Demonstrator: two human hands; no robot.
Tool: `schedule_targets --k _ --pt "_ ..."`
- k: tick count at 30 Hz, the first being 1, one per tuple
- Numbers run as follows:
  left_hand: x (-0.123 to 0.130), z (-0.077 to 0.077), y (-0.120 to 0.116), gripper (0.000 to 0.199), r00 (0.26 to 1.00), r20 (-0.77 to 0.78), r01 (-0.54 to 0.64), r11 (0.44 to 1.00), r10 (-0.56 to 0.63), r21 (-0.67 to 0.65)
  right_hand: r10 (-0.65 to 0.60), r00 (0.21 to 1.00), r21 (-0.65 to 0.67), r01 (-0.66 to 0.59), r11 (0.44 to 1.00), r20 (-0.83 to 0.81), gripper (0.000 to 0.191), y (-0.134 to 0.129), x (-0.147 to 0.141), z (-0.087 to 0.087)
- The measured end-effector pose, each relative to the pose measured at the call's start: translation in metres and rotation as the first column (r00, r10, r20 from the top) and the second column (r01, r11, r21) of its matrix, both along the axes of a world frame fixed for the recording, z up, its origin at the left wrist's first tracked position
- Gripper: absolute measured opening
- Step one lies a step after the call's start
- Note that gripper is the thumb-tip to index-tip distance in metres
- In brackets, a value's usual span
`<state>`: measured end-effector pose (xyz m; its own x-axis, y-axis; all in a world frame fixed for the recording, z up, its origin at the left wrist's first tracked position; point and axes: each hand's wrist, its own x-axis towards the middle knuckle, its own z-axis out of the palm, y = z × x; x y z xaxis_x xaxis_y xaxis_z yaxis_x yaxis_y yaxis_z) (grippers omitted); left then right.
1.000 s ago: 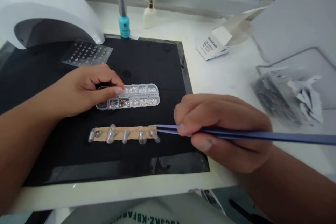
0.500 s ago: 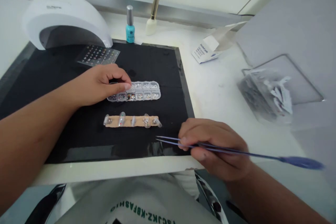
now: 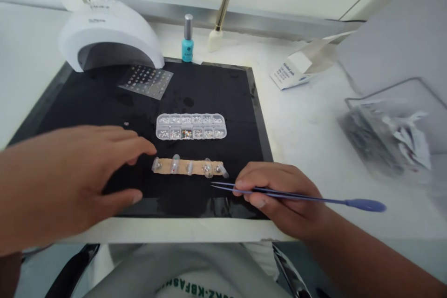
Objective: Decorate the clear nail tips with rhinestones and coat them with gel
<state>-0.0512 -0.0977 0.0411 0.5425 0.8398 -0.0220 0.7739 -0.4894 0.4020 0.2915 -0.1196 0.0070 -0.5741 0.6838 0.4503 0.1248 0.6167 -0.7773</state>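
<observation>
Just on the near side of the tan strip's [image 3: 198, 167] right end, the right hand [image 3: 291, 212] pinches slim blue tweezers [image 3: 331, 200], their tips slightly parted. Left of the strip, the left hand [image 3: 84, 177] holds nothing, thumb and fingers spread, the index fingertip near the strip's left end. The strip lies on a black mat [image 3: 232, 102] and carries five clear, glossy nail tips [image 3: 175, 164] of differing widths. The second from the left shows a red speck; the fourth, broad, bears a silvery stone; the rightmost slants off the end. Just beyond the strip sits a clear case [image 3: 191, 126], two rows of six compartments, mostly pale stones, one multicoloured. Farther beyond the strip, to its left, are a sticker sheet [image 3: 148, 80] and a white lamp [image 3: 108, 28]; straight behind it, a turquoise bottle [image 3: 187, 49].
</observation>
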Motion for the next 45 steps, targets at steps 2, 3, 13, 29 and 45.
schedule_targets --k 2,3,13,29,45 --pt "0.005 -0.007 -0.003 0.041 0.994 -0.024 0.102 0.995 -0.103 -0.003 0.008 1.000 0.015 -0.008 1.000 0.002 0.010 0.001 0.000 0.000" --pt "0.009 -0.010 -0.002 0.039 0.993 -0.031 0.116 0.993 -0.117 -0.024 0.010 1.000 0.018 -0.010 1.000 0.008 0.010 0.002 0.000 0.001" --pt "0.024 -0.030 0.009 0.023 0.995 -0.014 0.104 0.993 -0.103 0.059 0.004 0.999 0.039 -0.005 0.999 0.043 0.015 0.000 -0.002 -0.001" --pt "0.025 -0.029 0.004 0.029 0.995 -0.089 0.041 0.999 -0.039 0.023 -0.035 0.993 -0.015 0.037 0.999 0.113 0.016 -0.003 -0.006 0.000" --pt "0.020 -0.040 0.008 0.024 0.990 -0.061 0.138 0.980 -0.131 0.144 -0.030 0.990 -0.004 0.031 1.000 0.138 0.017 -0.004 -0.006 0.002"
